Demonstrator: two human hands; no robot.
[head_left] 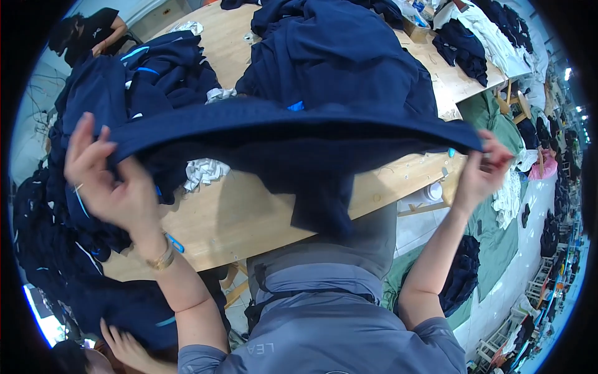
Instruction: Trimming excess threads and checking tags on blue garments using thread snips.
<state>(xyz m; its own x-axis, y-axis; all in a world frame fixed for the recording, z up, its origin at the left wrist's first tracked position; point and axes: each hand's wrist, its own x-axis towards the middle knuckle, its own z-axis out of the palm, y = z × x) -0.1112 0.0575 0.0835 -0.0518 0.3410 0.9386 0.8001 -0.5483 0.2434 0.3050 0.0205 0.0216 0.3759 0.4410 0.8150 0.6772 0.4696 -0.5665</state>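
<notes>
Above the wooden table [249, 218], at 12 o'clock, we find the navy garment [299, 134] stretched between left hand [109, 181] and right hand [483, 171], both pinching its edge; either pinch slipping risks it dropping onto the garment piles [349, 56].

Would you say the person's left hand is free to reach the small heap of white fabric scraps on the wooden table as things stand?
Probably not right away: the left hand and right hand both grip the navy garment, held stretched above the wooden table. The white fabric scraps lie close below, with nothing blocking them.
</notes>
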